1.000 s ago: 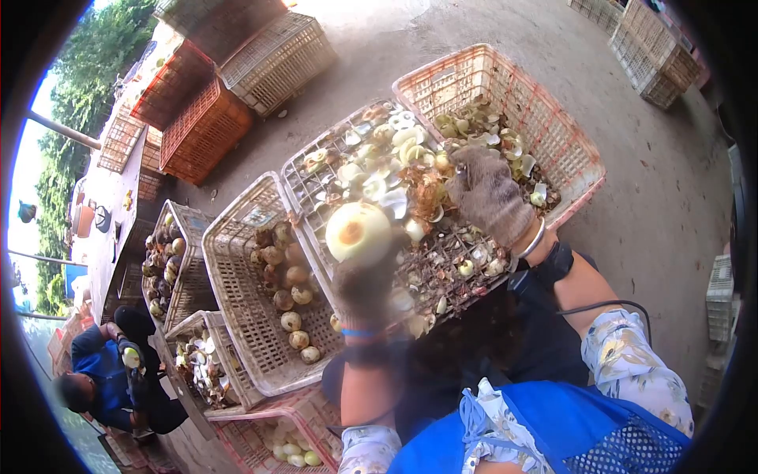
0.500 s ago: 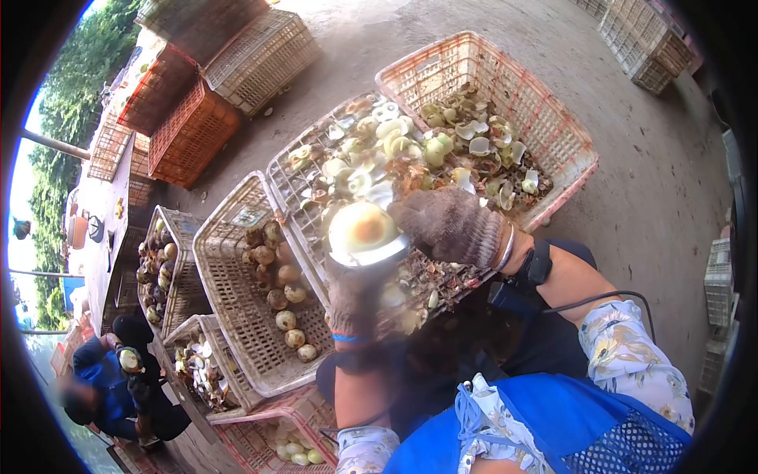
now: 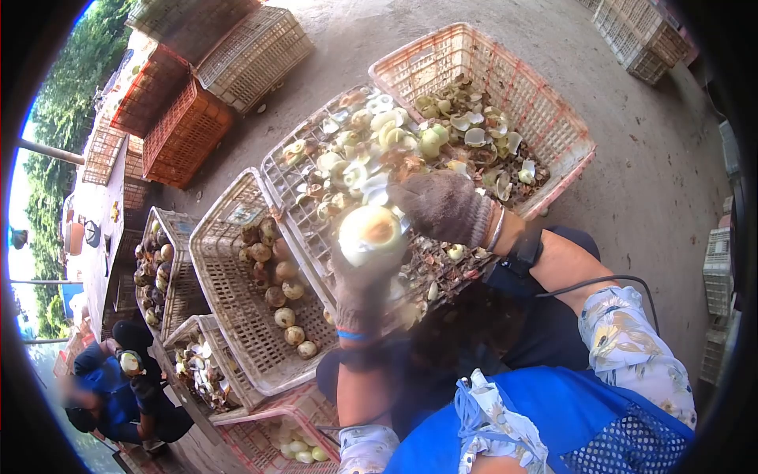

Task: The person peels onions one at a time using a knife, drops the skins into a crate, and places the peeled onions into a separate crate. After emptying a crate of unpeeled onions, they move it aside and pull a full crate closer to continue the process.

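Observation:
My left hand [image 3: 362,284], in a dirty glove and blurred, grips a partly peeled onion [image 3: 368,237] from below. The onion is pale, with a brownish patch on its upper face. Close at its right side is my right hand [image 3: 446,209], in a brown knitted glove, its fingers curled. Whatever lies inside those fingers is hidden. Beneath both hands, a mesh rack [image 3: 296,178] carries onion skins and pale layers [image 3: 355,178]. Small dry scraps [image 3: 438,272] lie nearest my body.
A crate [image 3: 557,118] of peelings stands beyond the rack. To the left, another crate [image 3: 225,316] holds unpeeled onions [image 3: 284,272]; a reddish crate [image 3: 272,415] below it holds peeled onions [image 3: 300,450]. A co-worker [image 3: 110,387] sits at lower left. Stacked crates [image 3: 189,130] stand at upper left.
The onion's angle has changed slightly, and the bright white edge along its underside no longer shows. My right hand has shifted a little up and left. The whole view has moved slightly.

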{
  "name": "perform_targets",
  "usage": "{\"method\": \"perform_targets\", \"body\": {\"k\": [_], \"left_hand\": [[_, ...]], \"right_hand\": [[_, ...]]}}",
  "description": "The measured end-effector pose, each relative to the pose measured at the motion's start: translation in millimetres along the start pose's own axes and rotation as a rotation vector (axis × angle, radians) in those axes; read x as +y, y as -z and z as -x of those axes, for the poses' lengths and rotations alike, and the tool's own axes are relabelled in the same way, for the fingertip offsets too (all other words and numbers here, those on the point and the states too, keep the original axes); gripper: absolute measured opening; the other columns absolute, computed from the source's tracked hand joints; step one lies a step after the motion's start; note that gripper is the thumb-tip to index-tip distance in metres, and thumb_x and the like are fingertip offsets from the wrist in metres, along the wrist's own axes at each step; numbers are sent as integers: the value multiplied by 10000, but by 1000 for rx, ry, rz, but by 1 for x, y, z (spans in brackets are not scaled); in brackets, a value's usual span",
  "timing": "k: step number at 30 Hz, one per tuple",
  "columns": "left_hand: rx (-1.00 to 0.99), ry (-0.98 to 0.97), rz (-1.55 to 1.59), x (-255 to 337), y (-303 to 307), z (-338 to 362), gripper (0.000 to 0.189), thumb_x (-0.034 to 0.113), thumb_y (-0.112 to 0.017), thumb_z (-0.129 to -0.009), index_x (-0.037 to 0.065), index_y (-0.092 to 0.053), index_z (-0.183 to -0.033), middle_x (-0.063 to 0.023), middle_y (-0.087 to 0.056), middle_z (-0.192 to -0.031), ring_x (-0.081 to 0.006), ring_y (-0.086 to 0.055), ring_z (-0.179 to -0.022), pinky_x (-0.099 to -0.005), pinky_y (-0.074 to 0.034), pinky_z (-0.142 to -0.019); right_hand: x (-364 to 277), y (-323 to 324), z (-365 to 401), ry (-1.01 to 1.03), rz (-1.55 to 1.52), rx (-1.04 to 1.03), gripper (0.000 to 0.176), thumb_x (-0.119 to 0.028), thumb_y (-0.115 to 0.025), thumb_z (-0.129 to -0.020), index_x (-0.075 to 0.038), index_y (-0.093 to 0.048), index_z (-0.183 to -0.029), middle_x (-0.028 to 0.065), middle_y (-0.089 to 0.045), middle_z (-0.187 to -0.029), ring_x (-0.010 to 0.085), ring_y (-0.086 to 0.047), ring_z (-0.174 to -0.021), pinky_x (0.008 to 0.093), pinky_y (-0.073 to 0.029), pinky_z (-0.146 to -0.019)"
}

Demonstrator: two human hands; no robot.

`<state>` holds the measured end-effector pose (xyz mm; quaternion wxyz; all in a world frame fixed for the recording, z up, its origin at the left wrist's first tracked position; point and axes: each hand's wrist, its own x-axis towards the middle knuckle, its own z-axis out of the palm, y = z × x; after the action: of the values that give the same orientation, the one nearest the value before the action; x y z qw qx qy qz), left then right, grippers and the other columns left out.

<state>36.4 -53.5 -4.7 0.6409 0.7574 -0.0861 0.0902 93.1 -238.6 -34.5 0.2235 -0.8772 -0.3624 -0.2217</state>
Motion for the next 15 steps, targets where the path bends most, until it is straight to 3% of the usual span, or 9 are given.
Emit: {"method": "perform_targets", "body": {"k": [2,4,6,7,8,9,10,13,15], "left_hand": [[-22,249,94,18,0,3,514,-19,-746,-761,-21,-513,-1220,-49,-621,-970,-111,-631,-841,-242,-549,-706],[-44,156,77,-15,6,6,438,-45,-716,-776,-22,-556,-1183,-51,-639,-952,-109,-635,-834,-250,-542,-742],[-202,-301,-391,-19,8,3,369,-42,-695,-796,-22,-586,-1149,-63,-648,-968,-119,-643,-826,-262,-540,-738],[-209,-295,-388,-18,4,8,369,-42,-695,-796,-22,-586,-1149,-63,-648,-968,-119,-643,-826,-262,-540,-738],[-109,66,75,-3,-5,8,370,-30,-692,-802,-19,-584,-1155,-67,-650,-975,-126,-645,-831,-268,-539,-734],[2,421,537,5,-8,8,371,-19,-690,-807,-16,-581,-1162,-72,-652,-983,-132,-647,-836,-273,-537,-731],[5,420,536,5,-6,10,371,-19,-690,-807,-16,-581,-1162,-72,-652,-983,-132,-647,-836,-273,-537,-731],[-109,427,429,0,6,16,624,134,-696,-777,17,-451,-1339,-153,-604,-1164,-308,-625,-1028,-418,-570,-799],[-57,476,381,3,14,17,614,131,-691,-778,16,-457,-1334,-153,-613,-1147,-304,-635,-1002,-401,-568,-795]], "right_hand": [[-3,0,0,7,-2,9,308,-134,-565,-843,-40,-571,-1137,111,-611,-811,293,-641,-746,406,-522,-611],[-5,0,-4,18,-7,26,274,-151,-545,-854,-39,-595,-1099,103,-590,-790,278,-632,-721,401,-509,-571],[-2,-1,-6,97,-35,104,256,-156,-547,-858,-49,-611,-1081,103,-607,-804,275,-638,-725,401,-516,-583],[4,-5,-1,-28,-46,-25,239,-130,-538,-856,-62,-626,-1068,123,-641,-861,302,-647,-765,421,-528,-644],[15,-5,3,-27,-46,-28,239,-130,-538,-856,-62,-626,-1068,123,-641,-861,302,-647,-765,421,-528,-644],[28,-4,6,-218,101,-180,239,-114,-532,-853,-60,-629,-1065,146,-649,-878,327,-647,-789,438,-528,-675],[41,-2,10,-412,248,-331,240,-99,-526,-849,-58,-631,-1061,169,-658,-896,351,-647,-813,454,-527,-706],[64,4,12,-575,201,50,105,-126,-594,-804,-45,-632,-859,213,-642,-806,389,-646,-782,468,-516,-685],[41,16,1,-623,123,-49,117,-140,-607,-798,-52,-637,-869,202,-640,-807,386,-642,-791,468,-510,-692]]}}
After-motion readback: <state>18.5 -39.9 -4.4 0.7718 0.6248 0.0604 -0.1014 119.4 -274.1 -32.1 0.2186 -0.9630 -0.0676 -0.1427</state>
